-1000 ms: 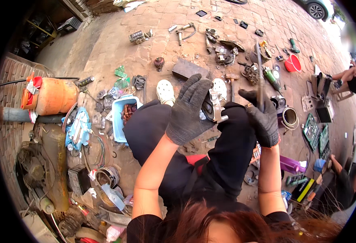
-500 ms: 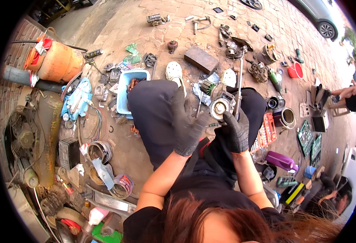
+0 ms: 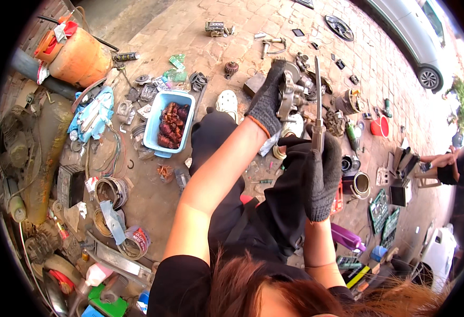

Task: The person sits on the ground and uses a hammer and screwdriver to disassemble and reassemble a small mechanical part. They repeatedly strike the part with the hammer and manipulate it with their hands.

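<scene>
My left hand (image 3: 268, 100), in a dark grey knit glove, is raised in front of my knees. Its fingers are closed around a round grey cast-metal motor housing (image 3: 289, 100), partly hidden behind the hand. To its right, my right hand (image 3: 323, 177), gloved too, grips the lower end of a long, straight metal bar-like tool (image 3: 317, 90) held upright. The tool's exact kind is unclear. A gap separates the bar from the housing. Left of my knees, a light blue plastic basin (image 3: 150, 132) holds reddish-brown copper windings (image 3: 173, 125).
An orange gas cylinder (image 3: 81, 58) lies upper left. Open tins (image 3: 111, 193) stand lower left. Scattered metal parts, a red bucket (image 3: 380, 127) and green tool cases (image 3: 380, 211) cover the right. Another person (image 3: 448, 169) sits far right; a silver car (image 3: 401, 37) is parked behind.
My left hand has moved up and forward and now holds the housing, which was at my right hand. The right hand has shifted slightly right, still gripping the bar-like tool. The view has turned.
</scene>
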The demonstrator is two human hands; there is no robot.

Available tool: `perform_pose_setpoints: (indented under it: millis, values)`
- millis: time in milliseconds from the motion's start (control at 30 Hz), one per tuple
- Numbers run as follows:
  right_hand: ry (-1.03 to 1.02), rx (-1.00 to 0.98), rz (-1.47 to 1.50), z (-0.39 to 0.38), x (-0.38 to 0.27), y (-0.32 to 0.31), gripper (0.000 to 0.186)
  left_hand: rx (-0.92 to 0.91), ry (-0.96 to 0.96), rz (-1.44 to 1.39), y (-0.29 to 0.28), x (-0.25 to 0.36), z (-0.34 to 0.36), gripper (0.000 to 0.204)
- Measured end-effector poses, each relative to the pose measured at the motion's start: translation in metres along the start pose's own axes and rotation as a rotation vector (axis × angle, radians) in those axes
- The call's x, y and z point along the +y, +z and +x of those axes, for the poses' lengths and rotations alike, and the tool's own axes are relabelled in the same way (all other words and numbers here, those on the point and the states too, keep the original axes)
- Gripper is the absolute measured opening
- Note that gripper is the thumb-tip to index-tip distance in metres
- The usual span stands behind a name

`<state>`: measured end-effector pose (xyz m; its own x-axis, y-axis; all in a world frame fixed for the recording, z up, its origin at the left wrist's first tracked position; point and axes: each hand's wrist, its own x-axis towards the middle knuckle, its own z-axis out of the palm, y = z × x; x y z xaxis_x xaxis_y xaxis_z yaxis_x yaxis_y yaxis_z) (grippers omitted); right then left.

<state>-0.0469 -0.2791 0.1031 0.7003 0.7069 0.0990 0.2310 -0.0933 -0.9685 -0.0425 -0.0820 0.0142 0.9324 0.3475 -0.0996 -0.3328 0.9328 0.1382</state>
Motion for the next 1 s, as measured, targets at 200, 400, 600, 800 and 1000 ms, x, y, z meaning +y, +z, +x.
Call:
perform_pose_setpoints:
  millis: [200,400,600,800,1000]
  values:
    - [0.191,-0.205,0.144,0.003,-0.006,-0.014,0.041,0.291,0.361,0.243,0.017,0.029,0.05,0.043]
    - [0.317,-0.252,0.185,0.011,-0.008,-0.017,0.048,0.425,0.341,0.294,0.012,0.022,0.045,0.045]
    - [0.307,-0.166,0.146,0.007,-0.004,-0.024,0.053,0.501,0.285,0.316,0.007,0.023,0.041,0.05]
    - [0.317,-0.167,0.236,0.009,0.002,-0.026,0.052,0.478,0.266,0.355,0.005,0.024,0.044,0.045]
    - [0.284,-0.172,0.173,0.012,0.005,-0.028,0.051,0.416,0.437,0.313,-0.008,0.021,0.057,0.041]
